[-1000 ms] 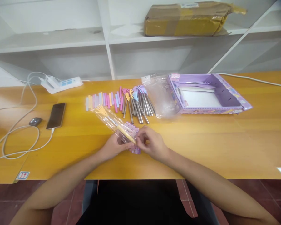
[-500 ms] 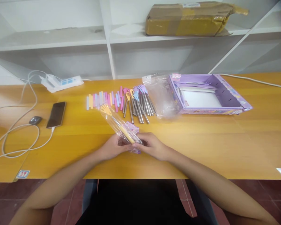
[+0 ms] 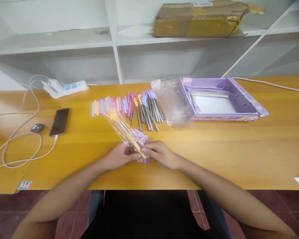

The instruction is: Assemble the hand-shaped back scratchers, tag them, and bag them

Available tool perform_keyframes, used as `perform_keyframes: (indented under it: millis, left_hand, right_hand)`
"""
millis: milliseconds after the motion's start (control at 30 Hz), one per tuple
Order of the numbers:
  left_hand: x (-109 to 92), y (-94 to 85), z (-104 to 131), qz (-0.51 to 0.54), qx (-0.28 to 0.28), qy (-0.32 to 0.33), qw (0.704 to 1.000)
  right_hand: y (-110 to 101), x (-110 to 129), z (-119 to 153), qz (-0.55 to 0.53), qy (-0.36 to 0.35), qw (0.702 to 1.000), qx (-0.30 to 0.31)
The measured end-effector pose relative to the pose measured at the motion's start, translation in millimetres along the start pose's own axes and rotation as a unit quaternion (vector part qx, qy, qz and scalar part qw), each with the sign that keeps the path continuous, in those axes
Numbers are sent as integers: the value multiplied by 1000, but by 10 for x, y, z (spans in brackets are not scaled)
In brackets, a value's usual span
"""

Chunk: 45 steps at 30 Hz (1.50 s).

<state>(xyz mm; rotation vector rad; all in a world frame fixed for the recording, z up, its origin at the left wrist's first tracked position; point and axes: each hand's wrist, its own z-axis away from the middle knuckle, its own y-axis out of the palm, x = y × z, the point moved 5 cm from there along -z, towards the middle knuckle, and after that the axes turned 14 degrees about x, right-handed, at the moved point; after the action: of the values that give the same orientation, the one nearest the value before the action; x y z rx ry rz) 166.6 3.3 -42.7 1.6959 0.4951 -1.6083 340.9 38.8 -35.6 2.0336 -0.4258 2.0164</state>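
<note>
A yellow back scratcher (image 3: 134,140) with a hand-shaped head and metal shaft lies slanted inside a clear plastic bag (image 3: 118,127). My left hand (image 3: 119,156) is closed on the bag's near end from the left. From the right, my right hand (image 3: 160,153) pinches the same end, its thumb by the yellow handle. Beneath the handle a purple printed card (image 3: 141,135) shows in part. Beyond the hands lie several back scratcher heads on metal shafts (image 3: 147,111), in pink, yellow, blue and purple. Several loose coloured handle tubes (image 3: 109,105) lie in a row to their left.
Clear plastic bags (image 3: 173,103) lie beside a purple open box (image 3: 229,117) holding a purple scratcher and white card. At left are a phone (image 3: 59,122), a mouse (image 3: 37,128), white cables and a power strip (image 3: 66,88). A taped carton (image 3: 199,20) sits on the shelf.
The yellow handle's near end has shifted slightly, and my right thumb has moved up a little beside it. Both hands keep hold of the bag.
</note>
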Motion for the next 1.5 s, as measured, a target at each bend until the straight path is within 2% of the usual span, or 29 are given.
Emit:
perform_keyframes:
  millis: [233,467,567,667,833,900,1000,1067,1100,1133,1233,1300,1400,1500]
  left_hand:
    - [-114,56,6,9,28,9,1000]
    - [-102,47,8,11,28,-6,1000]
    - [-101,59,25,24,38,-21,999]
    - [-96,146,59,36,98,-66,992]
    - [-41,363,129,7,245,-129,961]
    - [-6,394,133,-48,266,-135,953]
    - [-29,390,110,-153,261,-107,947]
    - [-78,371,92,-185,247,-95,946]
    - [-106,339,80,-194,222,-92,951]
    - [-138,279,66,-207,175,-86,959]
    - [-232,17,73,-238,-35,-39,970]
    - [-240,-104,106,-209,-113,4,971]
    - [-197,-164,125,-152,-123,42,980]
    - [-191,-175,131,-162,-131,57,976]
  right_hand:
    - [15,18,16,12,10,1000,4]
    - [30,76,21,36,-3,999,26]
    - [-4,74,29,61,9,998,12]
    - [-77,57,35,36,1,999,-39]
    - [-134,-54,-1,-117,-14,991,-68]
    - [-133,-103,-11,-147,7,987,-63]
    - [-114,-118,-5,-155,27,987,-38]
    - [-99,-94,12,-142,30,989,-21]
    - [-86,-77,21,-132,34,991,-10]
    - [-66,-59,30,-120,41,992,5]
    - [45,-8,48,-76,77,991,77]
    - [141,23,56,-49,98,985,132]
    - [238,51,63,-31,114,978,172]
    - [258,52,68,-39,112,976,184]
